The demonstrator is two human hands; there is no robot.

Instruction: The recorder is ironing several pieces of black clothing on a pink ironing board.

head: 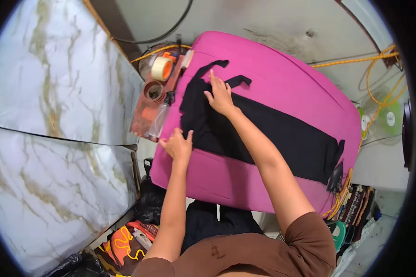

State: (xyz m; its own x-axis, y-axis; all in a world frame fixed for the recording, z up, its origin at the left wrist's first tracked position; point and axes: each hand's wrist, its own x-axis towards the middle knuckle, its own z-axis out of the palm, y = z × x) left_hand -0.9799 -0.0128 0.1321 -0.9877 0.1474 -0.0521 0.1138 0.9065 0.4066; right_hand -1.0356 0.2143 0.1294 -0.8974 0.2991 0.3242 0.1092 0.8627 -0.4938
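Note:
A black garment (277,135) with two strap-like ends lies stretched across a padded, pink cloth-covered table (291,86). My right hand (221,95) rests palm down on its upper left part, fingers spread, between the two straps. At the garment's lower left corner is my left hand (178,145), its thumb and fingers apart; the fingertips touch or nearly touch the fabric edge. Some creases show in the cloth between my hands. Near the garment's right end sits a dark pointed object (335,176), perhaps an iron, beside an orange cord (346,183).
Left of the table, a reddish-brown ledge (144,119) holds a tape roll (162,68) and a round brown container (154,91). Marble-patterned panels (55,104) stand farther left. A green fan (390,117) and yellow cords (353,62) are at right. Folded fabrics (355,204) lie below the table's right end.

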